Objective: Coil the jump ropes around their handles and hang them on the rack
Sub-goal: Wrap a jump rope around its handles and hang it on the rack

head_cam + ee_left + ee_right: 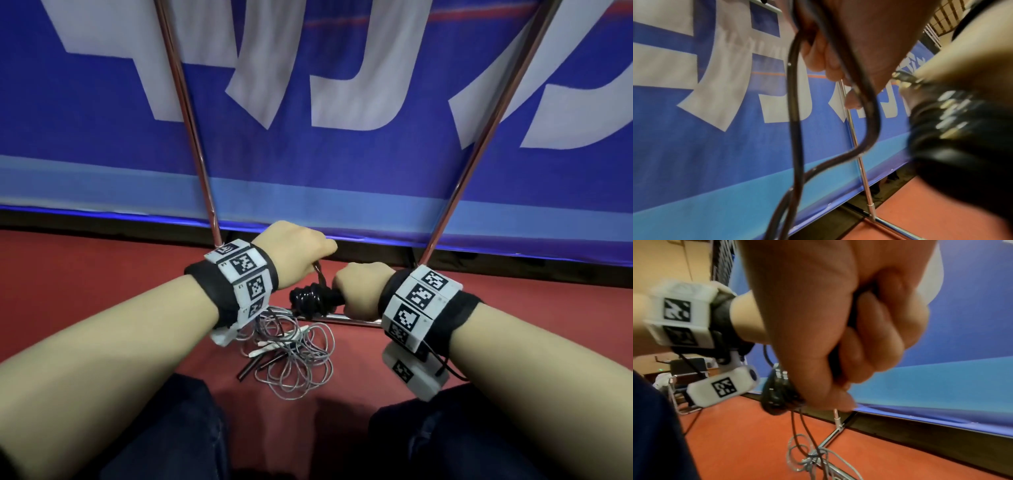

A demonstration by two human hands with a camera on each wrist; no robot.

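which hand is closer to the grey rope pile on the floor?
Left, narrowly. The left hand holds black cord above the pile's far edge; the right hand grips the black handles, above and off to the pile's right.

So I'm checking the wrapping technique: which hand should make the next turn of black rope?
Left hand: it pinches the loose black rope, while the right hand grips the handles.

Right hand [849, 318] fisted round black handle [853, 318]; coiled black rope [780, 391] below.
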